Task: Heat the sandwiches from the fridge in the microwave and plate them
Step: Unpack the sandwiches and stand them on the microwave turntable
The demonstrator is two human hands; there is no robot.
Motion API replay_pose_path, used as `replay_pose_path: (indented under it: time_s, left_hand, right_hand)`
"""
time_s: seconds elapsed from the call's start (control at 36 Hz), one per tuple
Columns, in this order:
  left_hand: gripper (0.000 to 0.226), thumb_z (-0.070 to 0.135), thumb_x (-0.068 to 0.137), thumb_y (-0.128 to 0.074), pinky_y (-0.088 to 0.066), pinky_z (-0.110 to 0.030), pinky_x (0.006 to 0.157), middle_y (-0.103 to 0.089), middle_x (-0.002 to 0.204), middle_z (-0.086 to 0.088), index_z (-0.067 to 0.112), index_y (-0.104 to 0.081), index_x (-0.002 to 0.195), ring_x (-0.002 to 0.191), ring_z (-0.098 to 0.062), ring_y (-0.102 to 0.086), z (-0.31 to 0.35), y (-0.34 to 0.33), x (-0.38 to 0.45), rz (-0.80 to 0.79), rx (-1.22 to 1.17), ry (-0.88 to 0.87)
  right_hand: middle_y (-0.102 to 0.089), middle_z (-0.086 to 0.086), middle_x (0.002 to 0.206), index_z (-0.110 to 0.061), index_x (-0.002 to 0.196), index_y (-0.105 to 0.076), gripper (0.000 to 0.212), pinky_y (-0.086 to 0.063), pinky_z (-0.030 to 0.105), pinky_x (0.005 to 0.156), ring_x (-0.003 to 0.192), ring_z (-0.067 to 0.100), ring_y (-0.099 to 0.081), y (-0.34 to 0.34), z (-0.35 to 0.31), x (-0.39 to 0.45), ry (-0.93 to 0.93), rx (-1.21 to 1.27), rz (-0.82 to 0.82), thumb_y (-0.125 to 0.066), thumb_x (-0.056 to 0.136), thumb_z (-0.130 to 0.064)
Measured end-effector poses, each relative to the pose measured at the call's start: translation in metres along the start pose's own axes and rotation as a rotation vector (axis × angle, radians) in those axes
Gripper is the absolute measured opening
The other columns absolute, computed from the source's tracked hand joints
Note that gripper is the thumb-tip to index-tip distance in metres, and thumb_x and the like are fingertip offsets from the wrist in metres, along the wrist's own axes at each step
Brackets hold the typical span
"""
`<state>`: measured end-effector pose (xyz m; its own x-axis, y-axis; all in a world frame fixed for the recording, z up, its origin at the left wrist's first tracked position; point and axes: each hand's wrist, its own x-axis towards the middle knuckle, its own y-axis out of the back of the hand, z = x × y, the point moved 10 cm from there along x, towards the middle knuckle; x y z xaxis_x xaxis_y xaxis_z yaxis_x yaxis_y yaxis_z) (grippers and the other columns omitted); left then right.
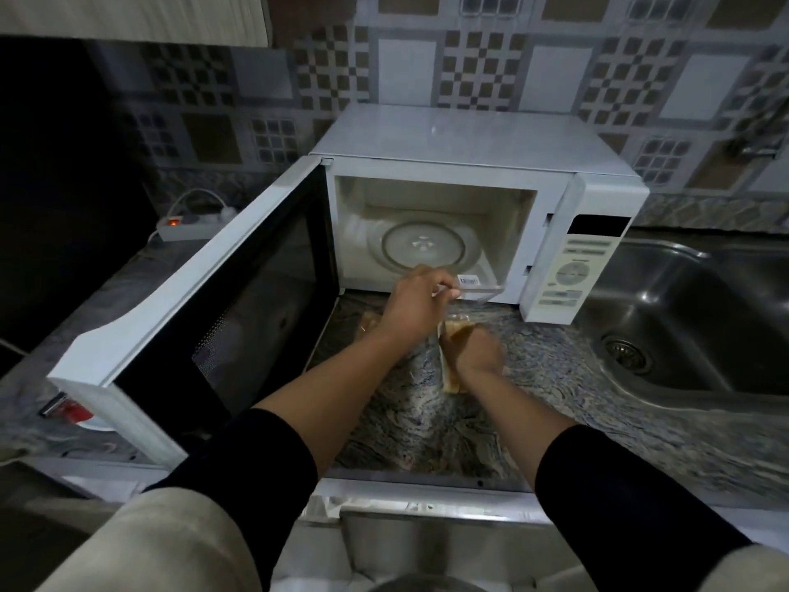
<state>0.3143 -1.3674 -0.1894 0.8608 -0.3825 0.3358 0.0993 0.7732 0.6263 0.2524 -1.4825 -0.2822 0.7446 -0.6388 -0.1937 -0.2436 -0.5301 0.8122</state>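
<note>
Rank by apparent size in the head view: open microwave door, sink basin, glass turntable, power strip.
Largest to smallest as seen:
1. microwave door, though nearness inflates it
2. sink basin
3. glass turntable
4. power strip

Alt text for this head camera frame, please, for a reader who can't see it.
A person's two hands work at sandwiches on a marbled counter before an open, empty white microwave: the left hand lifts a clear plastic lid, the right hand grips a sandwich. A steel sink sits to the right.
</note>
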Motion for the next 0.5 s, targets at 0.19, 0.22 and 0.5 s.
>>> replay_pose_path:
  time_s: [0.19,0.22,0.5]
  left_hand:
    - [0.003,0.012,0.083,-0.067,-0.043,-0.022,0.076,-0.067,0.094,-0.008,0.010,-0.070,0.084,0.081,-0.017,-0.061,-0.001,-0.001,-0.006,-0.008,-0.029,0.026]
    - [0.003,0.011,0.083,-0.067,-0.042,-0.020,0.074,-0.067,0.093,-0.008,0.009,-0.070,0.083,0.080,-0.017,-0.061,-0.002,-0.001,-0.007,-0.009,-0.029,0.031]
    - [0.011,0.009,0.087,-0.064,-0.028,-0.010,0.070,-0.063,0.101,-0.014,0.004,-0.071,0.094,0.093,-0.023,-0.059,-0.010,-0.002,-0.026,-0.037,0.049,0.046]
  right_hand:
    - [-0.061,0.020,0.118,-0.001,0.114,-0.057,0.050,-0.048,0.038,0.085,0.110,0.036,-0.059,0.015,-0.006,-0.011,0.047,0.068,0.066,-0.058,0.089,-0.045]
    - [-0.062,0.020,0.118,-0.002,0.113,-0.058,0.050,-0.048,0.037,0.084,0.109,0.036,-0.060,0.016,-0.007,-0.013,0.042,0.090,0.070,-0.058,0.088,-0.045]
    - [-0.069,0.012,0.096,-0.006,0.097,-0.068,0.059,-0.044,0.027,0.067,0.092,0.029,-0.065,0.035,0.012,-0.048,0.021,0.115,0.130,-0.055,0.081,-0.062]
